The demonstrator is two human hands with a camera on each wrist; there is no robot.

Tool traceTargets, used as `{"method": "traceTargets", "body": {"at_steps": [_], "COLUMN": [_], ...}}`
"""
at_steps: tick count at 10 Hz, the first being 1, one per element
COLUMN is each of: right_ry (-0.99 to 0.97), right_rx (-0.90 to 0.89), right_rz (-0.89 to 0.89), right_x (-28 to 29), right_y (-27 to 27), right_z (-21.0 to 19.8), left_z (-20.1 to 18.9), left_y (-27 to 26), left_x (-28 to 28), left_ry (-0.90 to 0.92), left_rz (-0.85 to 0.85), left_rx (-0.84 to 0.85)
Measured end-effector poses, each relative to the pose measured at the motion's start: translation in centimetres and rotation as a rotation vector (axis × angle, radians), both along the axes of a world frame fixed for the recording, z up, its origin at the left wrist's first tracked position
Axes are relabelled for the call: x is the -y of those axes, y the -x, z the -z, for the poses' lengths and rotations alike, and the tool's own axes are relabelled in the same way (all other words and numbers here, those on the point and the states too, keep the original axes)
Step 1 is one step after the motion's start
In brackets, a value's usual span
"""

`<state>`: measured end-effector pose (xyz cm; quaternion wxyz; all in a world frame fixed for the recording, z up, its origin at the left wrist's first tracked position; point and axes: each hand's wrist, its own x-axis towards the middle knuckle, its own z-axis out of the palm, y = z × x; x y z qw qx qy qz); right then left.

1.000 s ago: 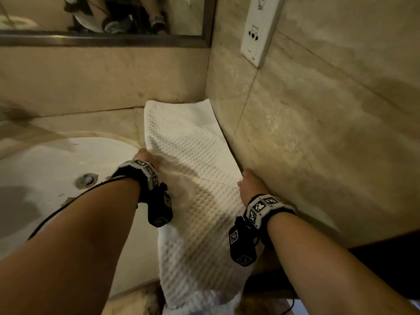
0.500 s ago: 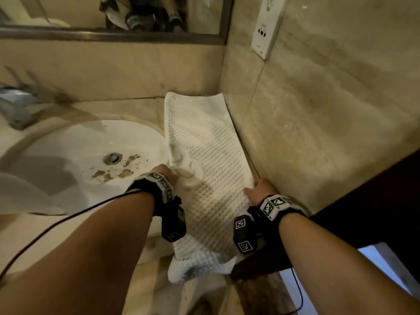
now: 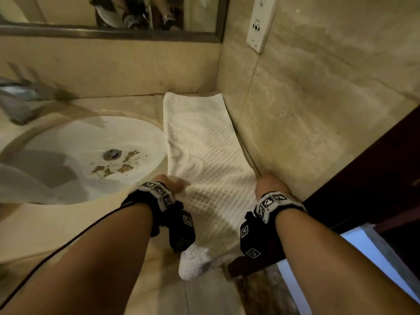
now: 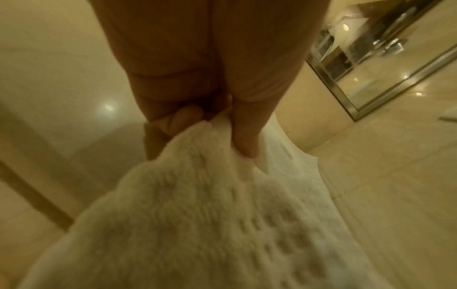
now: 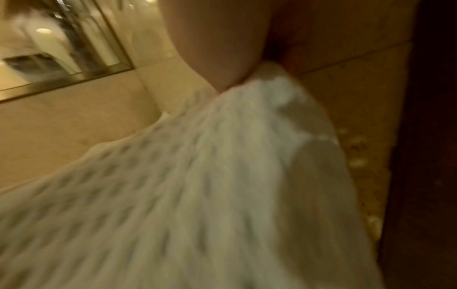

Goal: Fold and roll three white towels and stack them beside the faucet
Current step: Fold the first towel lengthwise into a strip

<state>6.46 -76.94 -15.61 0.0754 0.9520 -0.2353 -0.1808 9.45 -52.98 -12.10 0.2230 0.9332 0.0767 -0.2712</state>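
Observation:
A white waffle-weave towel (image 3: 204,142) lies as a long strip on the counter between the sink and the right wall, its near end hanging over the counter's front edge. My left hand (image 3: 172,185) pinches the towel's left edge; in the left wrist view the thumb and fingers (image 4: 245,144) clamp a fold of the towel (image 4: 197,215). My right hand (image 3: 269,184) grips the right edge by the wall, and the right wrist view shows bunched cloth (image 5: 272,91) under the palm. The faucet (image 3: 16,98) stands at far left behind the basin.
A white oval sink (image 3: 68,160) with brown debris near its drain sits left of the towel. A marble wall (image 3: 318,110) with a white socket plate (image 3: 261,23) bounds the right side. A mirror (image 3: 113,14) runs along the back. Dark wood cabinet (image 3: 363,178) at right.
Both hands have drawn back toward the counter's front edge with the towel's sides in them; the towel has slid nearer and a wrinkle has formed on its left side. The head view has shifted left.

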Motion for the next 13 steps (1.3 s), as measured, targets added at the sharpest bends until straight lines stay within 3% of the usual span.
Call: {"method": "traceTargets", "body": {"at_steps": [1,2,4,5,6,7,8,9,12,13], "right_ry": [-0.237,-0.305,-0.384,-0.299,-0.561,-0.687,-0.485,-0.360,-0.526,-0.549], "right_rx": [0.073,0.015,0.163,0.185,0.101,0.001,-0.107,-0.091,0.015,0.032], "right_rz": [0.157,0.114,-0.024,-0.342,-0.605,-0.789,-1.003,-1.085,-1.037,-1.004], "right_x": [-0.3,0.4,-0.2,-1.6,-5.7,-9.9,-12.6,-13.3,-12.8,-12.8], "right_y": [1.3,1.5,0.8,0.1,-0.1,0.1,-0.3,-1.2,-2.1,-2.1], "right_z": [-0.9,-0.6,-2.5,-2.7,-3.2,-3.3,-2.4,-1.1,0.3,0.5], "left_z": [0.3,1.1,2.6,3.7,4.8,7.0,10.3,13.1,18.2,19.2], "left_y": [0.2,0.3,3.4,6.7,9.7,11.9,12.8,12.6,12.5,14.3], "left_x": [0.1,-0.4,-1.3,-1.6,-2.6,-3.5,-3.7,-3.0,-1.8,-1.9], "left_ry": [-0.025,0.042,0.154,0.325,0.493,0.493,0.373,0.285,0.015,-0.073], "left_rz": [0.041,-0.039,-0.182,-0.331,-0.463,-0.453,-0.379,-0.267,-0.068,0.045], "left_rx": [-0.022,-0.027,0.120,0.266,0.341,0.196,0.053,0.010,-0.161,-0.331]}}
